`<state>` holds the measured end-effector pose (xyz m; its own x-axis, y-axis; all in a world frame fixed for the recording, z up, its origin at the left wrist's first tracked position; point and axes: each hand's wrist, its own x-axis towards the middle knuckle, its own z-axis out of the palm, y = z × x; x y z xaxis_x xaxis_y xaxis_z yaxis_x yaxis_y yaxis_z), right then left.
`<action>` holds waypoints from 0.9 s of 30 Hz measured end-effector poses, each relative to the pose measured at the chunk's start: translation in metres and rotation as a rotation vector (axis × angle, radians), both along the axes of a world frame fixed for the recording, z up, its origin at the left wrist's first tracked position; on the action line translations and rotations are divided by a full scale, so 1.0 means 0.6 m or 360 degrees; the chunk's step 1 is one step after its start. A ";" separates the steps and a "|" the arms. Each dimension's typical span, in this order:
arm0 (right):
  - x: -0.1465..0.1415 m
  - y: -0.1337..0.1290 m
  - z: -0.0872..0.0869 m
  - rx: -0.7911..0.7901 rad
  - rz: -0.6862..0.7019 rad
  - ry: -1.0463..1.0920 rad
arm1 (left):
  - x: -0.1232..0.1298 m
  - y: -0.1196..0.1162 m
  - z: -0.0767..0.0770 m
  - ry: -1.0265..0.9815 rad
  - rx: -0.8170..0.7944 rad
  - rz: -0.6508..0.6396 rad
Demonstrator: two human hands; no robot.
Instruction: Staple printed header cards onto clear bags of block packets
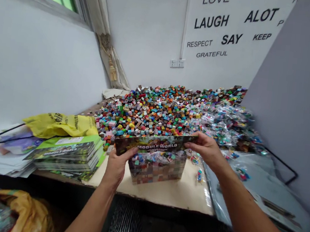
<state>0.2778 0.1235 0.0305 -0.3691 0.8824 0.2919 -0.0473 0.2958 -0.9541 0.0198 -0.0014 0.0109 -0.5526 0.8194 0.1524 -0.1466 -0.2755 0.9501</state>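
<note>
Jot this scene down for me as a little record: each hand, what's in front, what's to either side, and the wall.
Left hand: grips the left end of a printed MODULE WORLD panel
Right hand: grips the panel's right end
Below panel: brick-patterned box; whether they are joined is unclear
Behind: heap of small colorful blocks
Left: stacked booklets, yellow bag
Right: clear packets of colorful pieces
Wall: printed words, including LAUGH and SAY

"MODULE WORLD," I can read on the box (pixel 157 172); the wall (pixel 219 72) says LOVE, LAUGH, ALOT, RESPECT, SAY, KEEP, GRATEFUL.
</note>
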 end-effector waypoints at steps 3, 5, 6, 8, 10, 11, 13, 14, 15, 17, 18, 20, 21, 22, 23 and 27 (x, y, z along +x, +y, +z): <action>0.012 -0.003 -0.023 -0.0028 -0.0019 0.0081 | -0.009 0.000 -0.003 -0.0007 0.0061 -0.0018; 0.022 -0.014 -0.037 -0.0074 0.0010 0.0085 | -0.017 -0.006 -0.010 0.0001 0.0056 -0.0154; 0.025 -0.021 -0.045 -0.0117 0.0052 0.0053 | -0.021 -0.011 -0.016 0.0032 0.0002 -0.0270; 0.021 -0.035 -0.062 -0.0239 0.0177 -0.0065 | -0.025 -0.023 -0.033 0.0144 -0.0167 -0.0483; 0.012 -0.047 -0.077 -0.0360 0.0278 -0.0180 | -0.026 -0.033 -0.048 0.0251 -0.0320 -0.0545; 0.007 -0.051 -0.081 -0.0400 0.0302 -0.0213 | -0.025 -0.036 -0.051 0.0282 -0.0343 -0.0516; 0.002 -0.056 -0.079 -0.0420 0.0310 -0.0224 | -0.022 -0.039 -0.048 0.0296 -0.0330 -0.0476; 0.002 -0.058 -0.074 -0.0410 0.0314 -0.0219 | -0.021 -0.039 -0.041 0.0277 -0.0315 -0.0496; 0.004 -0.059 -0.067 -0.0394 0.0324 -0.0217 | -0.019 -0.039 -0.033 0.0240 -0.0303 -0.0537; 0.010 -0.065 -0.051 -0.0365 0.0328 -0.0225 | -0.014 -0.040 -0.015 0.0125 -0.0306 -0.0635; 0.013 -0.069 -0.045 -0.0363 0.0316 -0.0236 | -0.011 -0.040 -0.009 0.0057 -0.0313 -0.0667; 0.017 -0.081 -0.039 -0.0387 0.0281 -0.0251 | -0.002 -0.040 -0.004 -0.0081 -0.0309 -0.0665; 0.017 -0.088 -0.040 -0.0405 0.0268 -0.0243 | 0.004 -0.041 -0.006 -0.0164 -0.0298 -0.0644; 0.018 -0.094 -0.044 -0.0420 0.0258 -0.0228 | 0.011 -0.041 -0.009 -0.0259 -0.0284 -0.0623; 0.018 -0.100 -0.049 -0.0430 0.0250 -0.0219 | 0.017 -0.041 -0.014 -0.0360 -0.0277 -0.0604; 0.020 -0.118 -0.077 -0.0481 0.0213 -0.0264 | 0.037 -0.043 -0.035 -0.0611 -0.0338 -0.0501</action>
<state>0.2900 0.0527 -0.0157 -0.5077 0.8602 -0.0481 0.0959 0.0009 -0.9954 0.0421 -0.0272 -0.0102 -0.2587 0.9452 -0.1994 -0.5389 0.0301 0.8418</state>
